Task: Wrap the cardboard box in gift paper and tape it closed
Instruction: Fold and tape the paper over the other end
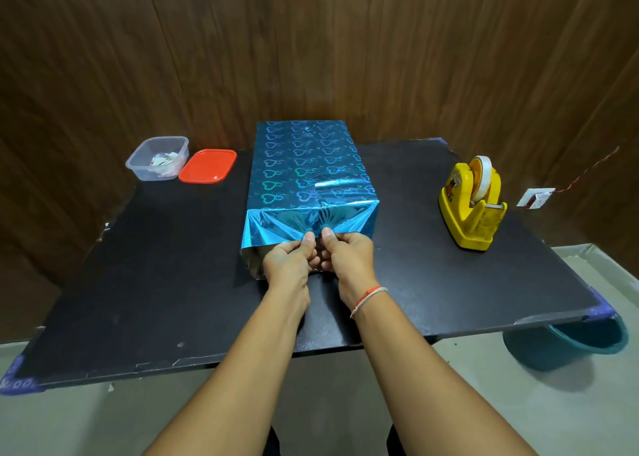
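Note:
A box covered in shiny blue gift paper (304, 165) with a heart pattern lies lengthwise in the middle of the black table (173, 276). The cardboard itself is hidden under the paper. At the near end the paper hangs down as a creased flap. My left hand (290, 258) and my right hand (345, 255) sit side by side at that flap, each pinching its lower edge between thumb and fingers. A yellow tape dispenser (472, 206) with a roll of tape stands to the right, apart from both hands.
A clear plastic tub (157, 158) with scraps and its red lid (207, 166) sit at the back left. A wood-panel wall runs behind the table. A teal bucket (570, 341) stands on the floor under the right corner.

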